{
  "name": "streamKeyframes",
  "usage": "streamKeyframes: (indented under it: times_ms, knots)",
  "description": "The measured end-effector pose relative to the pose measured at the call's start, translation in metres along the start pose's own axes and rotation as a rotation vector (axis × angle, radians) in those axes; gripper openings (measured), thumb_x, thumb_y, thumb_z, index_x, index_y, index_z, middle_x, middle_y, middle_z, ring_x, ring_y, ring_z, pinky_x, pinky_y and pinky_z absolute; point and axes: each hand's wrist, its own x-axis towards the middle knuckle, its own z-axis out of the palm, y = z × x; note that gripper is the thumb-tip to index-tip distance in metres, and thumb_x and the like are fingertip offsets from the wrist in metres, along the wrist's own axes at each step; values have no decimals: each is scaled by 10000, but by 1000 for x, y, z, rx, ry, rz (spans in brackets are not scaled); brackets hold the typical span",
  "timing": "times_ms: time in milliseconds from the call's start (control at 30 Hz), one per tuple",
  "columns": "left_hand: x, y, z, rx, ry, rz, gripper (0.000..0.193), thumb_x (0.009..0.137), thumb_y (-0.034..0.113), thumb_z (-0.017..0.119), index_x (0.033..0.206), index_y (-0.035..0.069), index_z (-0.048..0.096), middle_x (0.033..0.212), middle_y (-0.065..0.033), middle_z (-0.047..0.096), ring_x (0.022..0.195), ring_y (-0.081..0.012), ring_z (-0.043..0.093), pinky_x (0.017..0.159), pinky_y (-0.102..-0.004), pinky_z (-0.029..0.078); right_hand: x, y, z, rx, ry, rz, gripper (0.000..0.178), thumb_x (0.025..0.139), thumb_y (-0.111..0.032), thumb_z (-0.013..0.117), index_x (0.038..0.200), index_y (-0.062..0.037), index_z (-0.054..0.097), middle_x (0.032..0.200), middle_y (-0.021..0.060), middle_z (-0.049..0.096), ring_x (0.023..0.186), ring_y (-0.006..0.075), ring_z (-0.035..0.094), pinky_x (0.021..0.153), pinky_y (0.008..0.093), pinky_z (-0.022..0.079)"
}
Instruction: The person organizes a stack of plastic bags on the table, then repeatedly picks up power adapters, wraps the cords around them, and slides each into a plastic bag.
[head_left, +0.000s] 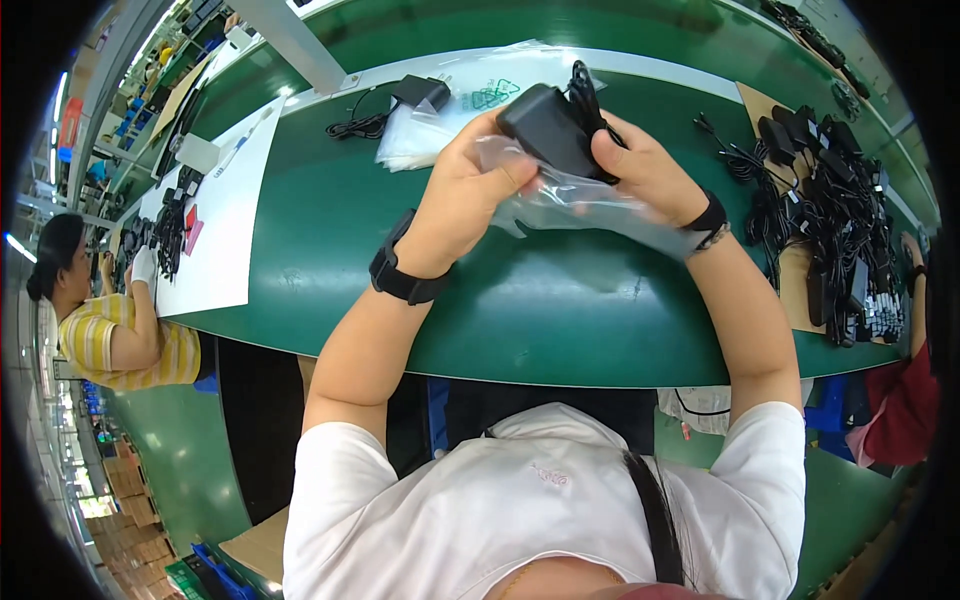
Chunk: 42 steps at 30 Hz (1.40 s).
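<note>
Between my two hands, raised over the green table, is a black power adapter (553, 130) with its cable (583, 95) bundled beside it. A clear plastic bag (570, 205) hangs open below and around its lower end. My left hand (478, 180) pinches the bag's edge against the adapter's near left side, thumb on top. Around the adapter's right side and the cable bundle curl the fingers of my right hand (645, 170); its fingertips are partly hidden behind the bag.
A stack of clear bags (410, 145) lies at the far edge, with another black adapter (422, 92) on it. To the right, a large heap of adapters and cables (835, 210) covers brown cardboard (795, 270). A co-worker in yellow stripes (120, 335) sits left; another person's red sleeve (900, 400) shows right.
</note>
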Motion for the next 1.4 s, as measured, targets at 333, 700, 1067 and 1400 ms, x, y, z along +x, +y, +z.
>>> streamKeyframes:
  times_ms: [333,700,1067,1400]
  knots:
    - [-4,9,9,296,155,-149,488,826,224,639,1167,-33,403,985,-83,564,815,-111,544,661,-237,464,2,8,11,-244,-52,-123,501,885,-344,539,1253,-31,408,960,37,533,769,94,517,663,240,448]
    - [-7,-3,3,276,98,-82,480,812,256,655,1110,-22,402,937,-73,548,742,-86,512,639,-226,447,0,1,13,-204,-54,57,398,908,-350,488,1137,-24,468,864,39,530,716,104,503,619,234,449]
    - [0,-1,8,325,80,89,465,821,207,641,1135,-43,406,1016,-88,558,904,-124,530,786,-283,450,4,19,24,-402,113,-228,598,753,-336,708,1174,-8,438,992,22,533,877,92,496,769,235,420]
    - [-1,29,-36,683,704,427,257,909,245,511,911,14,624,844,-60,598,770,-98,525,697,-240,420,-11,-28,-7,259,286,-225,410,869,-363,540,1024,14,502,831,102,577,652,185,560,589,306,474]
